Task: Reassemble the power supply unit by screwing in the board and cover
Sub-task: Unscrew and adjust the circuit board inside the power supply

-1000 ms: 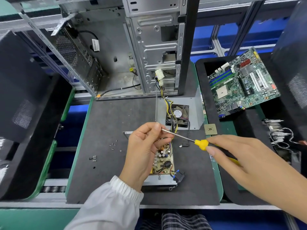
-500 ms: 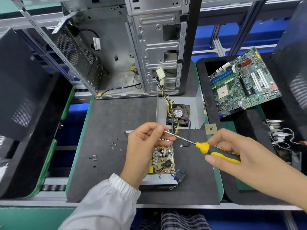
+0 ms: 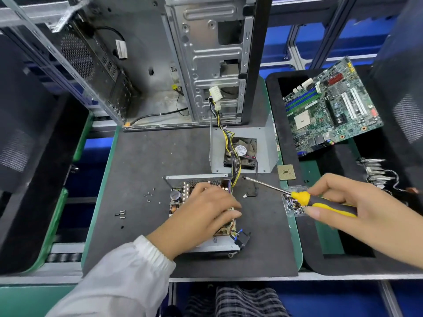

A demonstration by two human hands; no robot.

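Power supply board seated in its tray, screwing not yet begun

Power supply board (image 3: pixel 177 197) lying in the open metal tray (image 3: pixel 206 248) at the middle of the dark counter (image 3: pixel 142 156), mostly hidden under the left hand (image 3: pixel 201 213). Left fingers (image 3: pixel 231 208) spread and pressed flat on the board, gripping nothing, seemingly steadying or seating it. Right hand (image 3: pixel 357 209) curled round the yellow-and-black screwdriver (image 3: pixel 306 199), shaft aimed left, tip hanging in the air just beside the tray's far right corner, touching no screw. Cover with fan (image 3: pixel 240 152) standing just behind the tray, tied to it by the yellow-and-black wire bundle (image 3: pixel 233 161). Loose screws (image 3: pixel 150 195) scattered on the counter left of the tray, more in a small clear container (image 3: pixel 294 207) near the right hand.

Step in hand, by judgement: fixing the board, cover to follow. Next move likely calls for a screw set into a board hole, then the tip brought down square onto it while the left hand holds the board from shifting.
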